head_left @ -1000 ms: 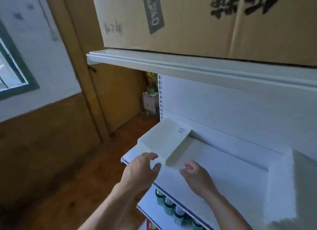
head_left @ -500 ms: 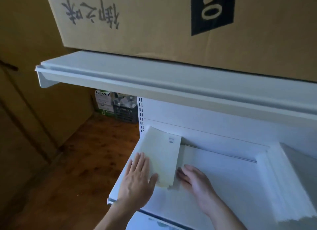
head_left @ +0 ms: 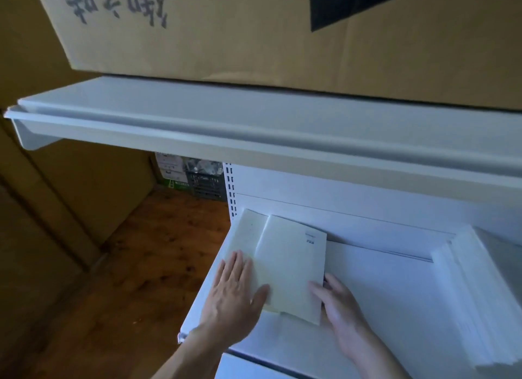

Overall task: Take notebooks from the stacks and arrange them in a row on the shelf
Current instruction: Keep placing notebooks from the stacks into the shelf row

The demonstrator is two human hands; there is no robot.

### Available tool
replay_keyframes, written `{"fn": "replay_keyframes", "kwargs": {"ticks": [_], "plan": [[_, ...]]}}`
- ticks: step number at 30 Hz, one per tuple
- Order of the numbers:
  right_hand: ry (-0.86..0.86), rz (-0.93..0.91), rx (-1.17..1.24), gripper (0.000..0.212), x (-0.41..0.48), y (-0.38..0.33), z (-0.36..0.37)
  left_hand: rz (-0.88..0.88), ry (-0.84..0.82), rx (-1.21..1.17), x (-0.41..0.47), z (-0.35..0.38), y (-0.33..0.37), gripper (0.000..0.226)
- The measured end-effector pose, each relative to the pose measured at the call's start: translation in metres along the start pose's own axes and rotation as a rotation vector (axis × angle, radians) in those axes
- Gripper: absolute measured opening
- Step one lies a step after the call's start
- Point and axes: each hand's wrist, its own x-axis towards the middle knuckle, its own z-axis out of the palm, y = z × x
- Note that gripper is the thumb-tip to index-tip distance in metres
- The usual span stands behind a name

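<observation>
Our L hand [head_left: 234, 291] lies flat on lower notebook [head_left: 245, 237], R hand [head_left: 341, 311] pinches top notebook [head_left: 291, 265]; uneven push could skew both off shelf [head_left: 381, 294] front.

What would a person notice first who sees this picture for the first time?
First the large cardboard box with black writing, which fills the top and sits on the upper shelf. Below, at the left end of the lower shelf, the left hand lies flat on two overlapping cream notebooks while the right hand pinches the top notebook at its right edge. A white stack lies at the far right.
</observation>
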Motion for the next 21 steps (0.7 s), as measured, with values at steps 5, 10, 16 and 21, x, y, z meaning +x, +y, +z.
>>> {"fn": "replay_keyframes", "kwargs": {"ticks": [5,10,16,21], "plan": [[0.031,0.016,0.058,0.02,0.008,0.006,-0.005,-0.008,-0.019,-0.234,-0.004,-0.006,0.01,0.077],[-0.038,0.037,0.076,0.027,0.005,0.008,0.0,-0.264,0.1,-0.745,0.006,-0.03,0.019,0.062],[-0.048,0.033,0.038,0.03,0.005,0.007,-0.002,-0.462,-0.02,-1.12,0.022,-0.038,0.022,0.05],[-0.009,-0.011,-0.06,0.03,-0.003,0.009,0.003,-0.406,-0.073,-1.115,0.011,-0.033,0.028,0.039]]}}
